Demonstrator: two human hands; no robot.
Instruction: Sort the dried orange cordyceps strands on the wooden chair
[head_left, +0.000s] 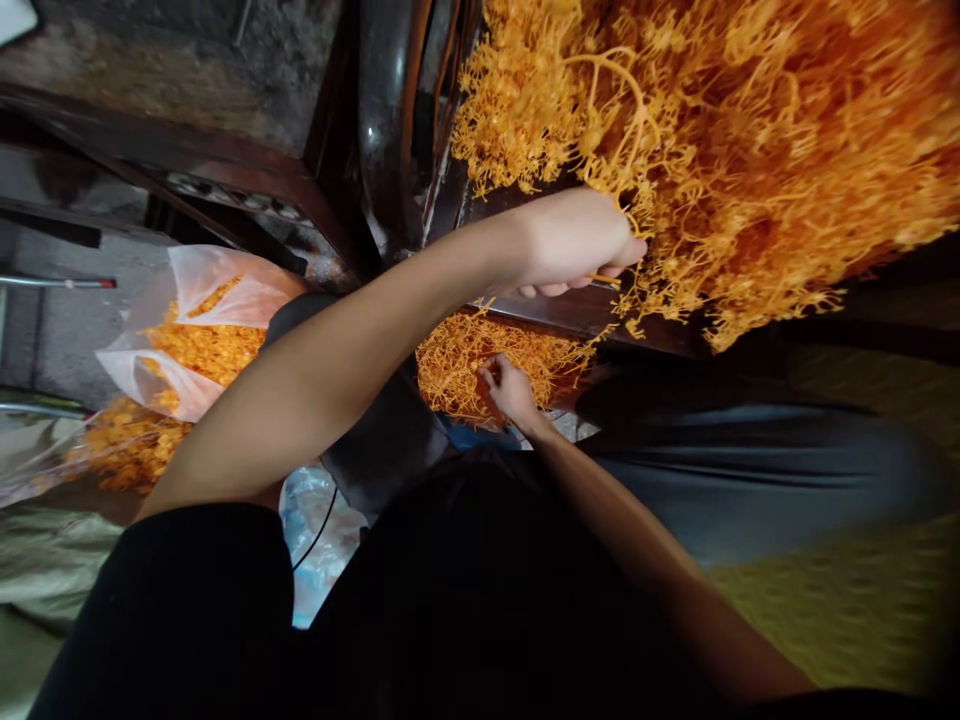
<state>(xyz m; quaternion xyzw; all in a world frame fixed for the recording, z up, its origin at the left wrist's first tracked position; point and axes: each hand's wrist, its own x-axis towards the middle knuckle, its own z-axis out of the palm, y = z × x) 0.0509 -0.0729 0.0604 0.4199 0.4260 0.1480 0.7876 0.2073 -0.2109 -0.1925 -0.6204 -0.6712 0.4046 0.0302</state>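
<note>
Wooden edge (555, 318) separates left hand (577, 240), gripping orange stems (604, 281), from half-open right hand (513, 389).

Dark wooden furniture (277, 165) is standing at upper left; a metal rod (56, 283) is jutting in over grey floor (75, 335); greenish fabric (60, 560) is bunching below; a black cord (328, 519) is crossing bluish plastic (306, 512); a yellowish textured surface (825, 610) is spreading at lower right.

Person's left arm (322, 375) bare below black sleeve (172, 590), stretched from near left toward far right. Left hand (581, 240) back upward, fingers (553, 289) curled under palm. Right arm (622, 505) reaching from near right toward middle. Right hand (516, 390) nearer, fingers loosely bent, pointing left. Legs (742, 480) spread apart.
</note>
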